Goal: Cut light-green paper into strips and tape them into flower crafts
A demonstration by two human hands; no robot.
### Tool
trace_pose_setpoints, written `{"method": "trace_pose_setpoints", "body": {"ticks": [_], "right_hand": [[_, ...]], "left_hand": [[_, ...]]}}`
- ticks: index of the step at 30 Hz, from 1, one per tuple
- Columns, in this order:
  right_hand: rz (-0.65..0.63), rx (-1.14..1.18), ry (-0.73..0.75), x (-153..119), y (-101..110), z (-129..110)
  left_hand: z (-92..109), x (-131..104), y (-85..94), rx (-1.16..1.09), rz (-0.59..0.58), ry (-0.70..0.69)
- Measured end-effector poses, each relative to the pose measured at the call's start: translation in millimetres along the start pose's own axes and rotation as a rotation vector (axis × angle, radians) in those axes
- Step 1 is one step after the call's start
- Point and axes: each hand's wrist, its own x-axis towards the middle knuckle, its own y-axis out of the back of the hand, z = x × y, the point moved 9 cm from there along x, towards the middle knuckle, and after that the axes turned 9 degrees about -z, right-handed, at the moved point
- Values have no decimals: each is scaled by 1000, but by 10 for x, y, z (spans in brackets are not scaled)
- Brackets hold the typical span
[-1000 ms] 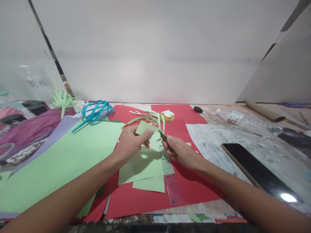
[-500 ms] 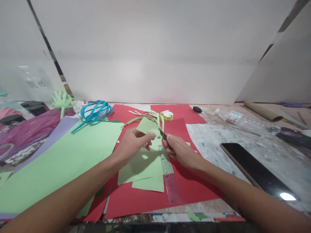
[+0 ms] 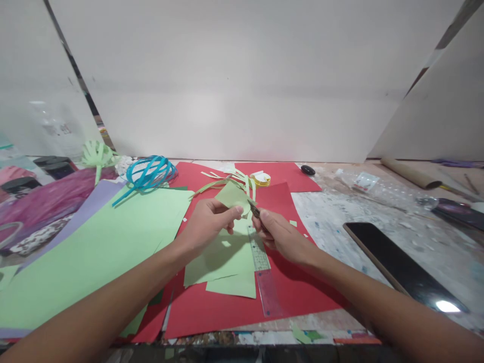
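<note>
Green paper is pinched by left fingers; right fingers hold perhaps scissors, mostly hidden.

Illumination is moderate and diffuse, apparently overhead. A pale glow marks the white board. Glare is concentrated on the phone, near end. Soft-edged shadows lie beneath the left hand and right hand, across pale green paper and a red sheet. Fine detail is soft; wide-angle stretching affects the edges.
</note>
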Motion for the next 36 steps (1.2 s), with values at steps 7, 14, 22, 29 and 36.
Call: {"method": "trace_pose_setpoints", "body": {"ticks": [7, 14, 22, 29, 36], "right_hand": [[-7, 9, -15, -2, -10, -9], [-2, 63, -36, -3, -26, 18], [4, 70, -48, -4, -18, 29], [-1, 37, -30, -4, -27, 2], [-1, 90, -37, -11, -45, 2]], "left_hand": [[78, -24, 6, -59, 21, -34], [48, -24, -11, -35, 16, -5], [30, -16, -17, 35, -1, 2], [116, -42, 7, -63, 48, -19], [119, -36, -29, -41, 7, -35]]}}
